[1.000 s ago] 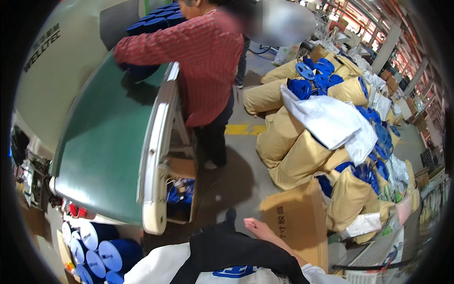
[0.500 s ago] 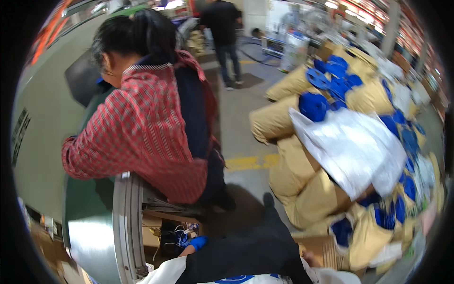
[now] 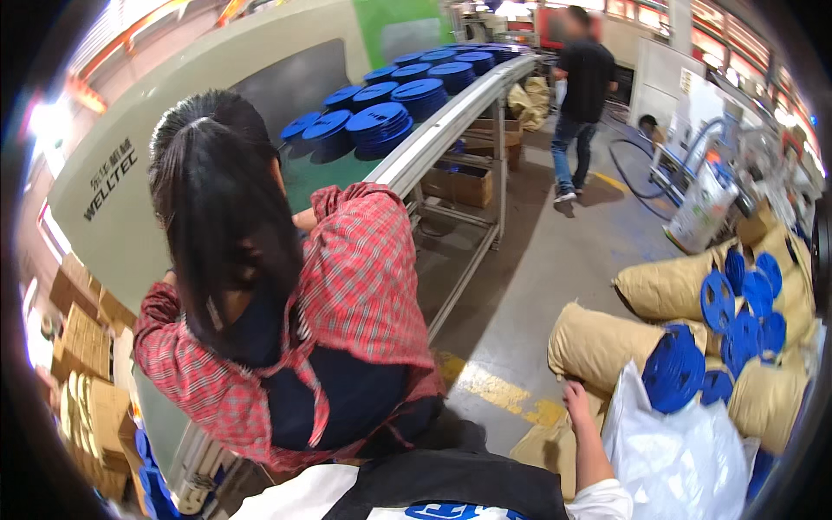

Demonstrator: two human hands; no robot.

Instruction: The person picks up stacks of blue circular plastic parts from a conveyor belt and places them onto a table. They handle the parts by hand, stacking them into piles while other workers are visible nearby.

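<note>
Grip, right hand: laid on the upper edge of a tan sack at the right side of the floor; whether the fingers are closed on the fabric cannot be told. Left hand: not in view.

Progress, as judged: several tan sacks are piled at the right, and blue reels are seen at their open ends, so part of the bagging appears done. Stacks of blue discs are carried along the far stretch of the green conveyor belt, not yet bagged. A co-worker in a red checked shirt is bent over the near end of the belt.

Packages and signs:
- White plastic bag, crumpled, just beside the hand, against the sacks
- Brown cartons, stacked at the far left
- Open brown carton, set on the floor under the conveyor frame
- White printed sack, upright, at the far right of the floor
- Cream machine housing, dark lettering on its side; green panel behind it
- Yellow line, worn, painted across the floor between conveyor and sacks
</note>
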